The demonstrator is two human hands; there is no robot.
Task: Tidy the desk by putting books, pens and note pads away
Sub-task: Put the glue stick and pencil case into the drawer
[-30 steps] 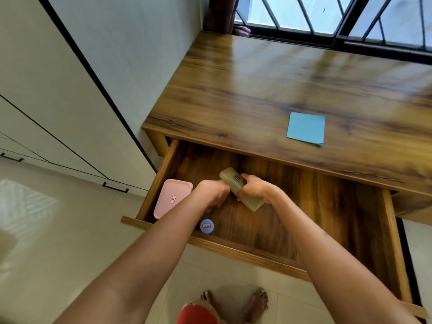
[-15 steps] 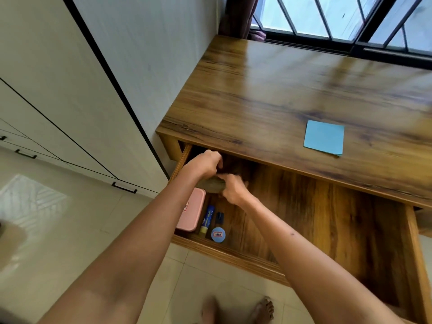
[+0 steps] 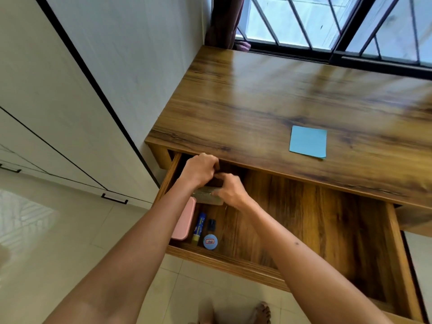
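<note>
The wooden desk's drawer (image 3: 224,261) is pulled open. Both hands reach into its back left corner. My left hand (image 3: 198,170) and my right hand (image 3: 230,189) are closed on a flat olive-tan case (image 3: 207,197), which lies low in the drawer beside a pink box (image 3: 184,219). In front of the case lie a blue and yellow glue stick (image 3: 198,228), a small dark sharpener (image 3: 211,224) and a round blue tin (image 3: 210,241). A blue sticky note pad (image 3: 308,141) rests on the desk top (image 3: 268,97), to the right of the hands.
A white cabinet wall (image 3: 81,90) stands close on the left of the desk. A barred window (image 3: 339,24) runs along the desk's far edge. My bare feet (image 3: 261,312) are on the tiled floor below the drawer front.
The hands have carried the tan case from the drawer's front middle to its back left corner and lowered it there. The glue stick, sharpener and tin have come into view.
</note>
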